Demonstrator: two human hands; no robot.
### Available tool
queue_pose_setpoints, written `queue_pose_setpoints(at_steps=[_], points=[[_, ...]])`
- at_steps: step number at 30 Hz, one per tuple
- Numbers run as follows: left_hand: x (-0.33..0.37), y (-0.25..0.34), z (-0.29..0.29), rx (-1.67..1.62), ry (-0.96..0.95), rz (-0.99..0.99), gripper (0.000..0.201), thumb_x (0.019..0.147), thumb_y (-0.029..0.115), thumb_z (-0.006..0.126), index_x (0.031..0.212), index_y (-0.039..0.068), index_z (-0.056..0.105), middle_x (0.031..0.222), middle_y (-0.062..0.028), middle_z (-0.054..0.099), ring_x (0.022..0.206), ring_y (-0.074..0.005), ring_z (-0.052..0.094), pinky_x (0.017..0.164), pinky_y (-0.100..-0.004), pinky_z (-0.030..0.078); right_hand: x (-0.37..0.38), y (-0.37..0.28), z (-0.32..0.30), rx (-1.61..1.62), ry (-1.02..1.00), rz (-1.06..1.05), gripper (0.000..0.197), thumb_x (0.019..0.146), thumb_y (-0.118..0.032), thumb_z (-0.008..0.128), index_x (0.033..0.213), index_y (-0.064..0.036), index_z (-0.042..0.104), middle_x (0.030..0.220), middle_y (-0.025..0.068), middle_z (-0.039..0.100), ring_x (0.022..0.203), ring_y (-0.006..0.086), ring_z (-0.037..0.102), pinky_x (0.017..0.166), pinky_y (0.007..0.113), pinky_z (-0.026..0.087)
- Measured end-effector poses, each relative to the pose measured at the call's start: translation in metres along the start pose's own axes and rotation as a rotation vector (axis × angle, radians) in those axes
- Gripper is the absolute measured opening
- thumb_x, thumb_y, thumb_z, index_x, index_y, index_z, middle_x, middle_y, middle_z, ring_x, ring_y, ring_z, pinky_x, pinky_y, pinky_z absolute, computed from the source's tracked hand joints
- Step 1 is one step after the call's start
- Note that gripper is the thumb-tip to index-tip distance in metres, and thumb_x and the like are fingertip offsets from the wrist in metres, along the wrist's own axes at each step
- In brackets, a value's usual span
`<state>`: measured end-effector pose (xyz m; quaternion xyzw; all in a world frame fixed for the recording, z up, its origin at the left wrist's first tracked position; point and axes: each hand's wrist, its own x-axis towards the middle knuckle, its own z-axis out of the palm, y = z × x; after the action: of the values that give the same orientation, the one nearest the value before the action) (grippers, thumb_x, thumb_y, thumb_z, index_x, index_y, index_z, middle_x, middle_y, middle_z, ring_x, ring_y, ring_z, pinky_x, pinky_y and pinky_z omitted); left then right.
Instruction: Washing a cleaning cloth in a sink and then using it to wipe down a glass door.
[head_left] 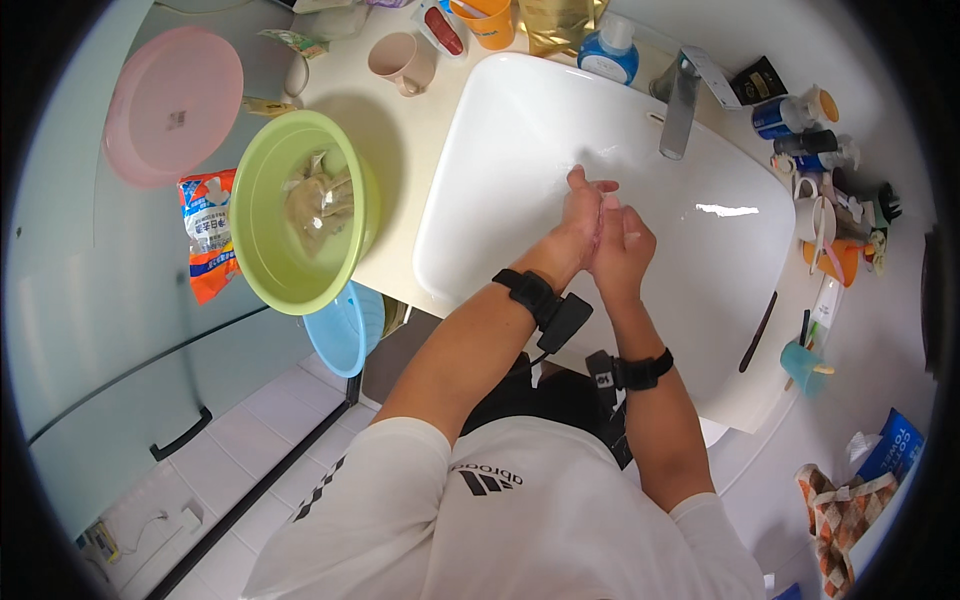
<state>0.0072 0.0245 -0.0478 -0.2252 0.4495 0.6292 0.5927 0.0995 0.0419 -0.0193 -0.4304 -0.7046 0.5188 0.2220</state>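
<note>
Both of my hands are pressed together over the white washbasin (500,180). My left hand (580,222) has its thumb and a fingertip sticking out toward the far side. Against its palm, my right hand (624,250) is closed with curled fingers. A pinkish patch shows where the two meet; whether it is skin or something small between them I cannot make out. Beyond the hands, to the right, the grey metal faucet (681,110) reaches over the basin. A black strap with a small box sits on each wrist.
Left of the basin, a green tub (367,215) holds a soaked beige thing. Beside it are an orange-and-white packet (210,235) and a blue basin (345,325). A beige mug (402,62) and a blue bottle (608,55) stand behind. Toiletries (800,115) line the right edge.
</note>
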Motion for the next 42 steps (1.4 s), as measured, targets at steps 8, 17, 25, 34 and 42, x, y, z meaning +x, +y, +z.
queue_pose_setpoints(at_steps=[8,17,25,34,42], points=[[-0.027,0.009,0.011,0.21,0.087,0.262,0.061,0.104,0.051,0.028,0.139,0.005,0.049,0.092,-0.0092,0.065,0.08,-0.022,0.059,0.077,-0.0381,0.051,0.054,0.065,-0.028,-0.329,0.105,-0.09,0.029,0.097,-0.033,0.061,0.1,-0.0053,0.069,0.086,0.0164,0.068,0.082,0.0354,0.066,0.075,0.047,0.051],[-0.02,0.018,-0.011,0.426,0.093,0.116,0.078,0.099,0.065,0.021,0.164,0.02,0.016,0.163,-0.0029,0.034,0.145,-0.0306,0.035,0.119,-0.0565,0.021,0.041,0.089,0.014,0.065,-0.062,0.148,0.024,0.085,-0.007,0.062,0.109,-0.0029,0.066,0.102,0.0117,0.068,0.093,0.025,0.065,0.086,0.036,0.052],[-0.005,0.034,-0.017,-0.158,-0.141,-0.054,0.078,0.096,0.067,0.017,0.138,0.007,0.045,0.13,-0.0272,0.06,0.107,-0.0384,0.059,0.089,-0.0502,0.051,-0.024,-0.016,0.03,0.273,0.011,-0.075,0.015,0.093,-0.002,0.06,0.107,-0.0006,0.064,0.099,0.0104,0.068,0.088,0.0178,0.065,0.082,0.031,0.052],[-0.001,-0.003,-0.016,-0.063,-0.047,-0.014,0.065,0.097,0.069,0.017,0.105,0.017,0.055,0.084,-0.0085,0.059,0.09,-0.0261,0.059,0.078,-0.0441,0.051,0.015,0.01,0.01,-0.102,0.064,-0.081,0.023,0.096,-0.029,0.06,0.09,-0.0074,0.065,0.086,0.0172,0.072,0.08,0.0402,0.068,0.071,0.045,0.054],[-0.04,0.003,-0.019,0.445,0.072,0.263,0.079,0.099,0.068,0.017,0.16,0.018,0.024,0.162,-0.0113,0.03,0.14,-0.028,0.04,0.117,-0.0452,0.03,0.037,0.071,-0.022,-0.617,0.285,-0.138,0.026,0.092,-0.028,0.067,0.111,-0.0097,0.065,0.128,0.0211,0.058,0.117,0.0439,0.054,0.09,0.049,0.049]])
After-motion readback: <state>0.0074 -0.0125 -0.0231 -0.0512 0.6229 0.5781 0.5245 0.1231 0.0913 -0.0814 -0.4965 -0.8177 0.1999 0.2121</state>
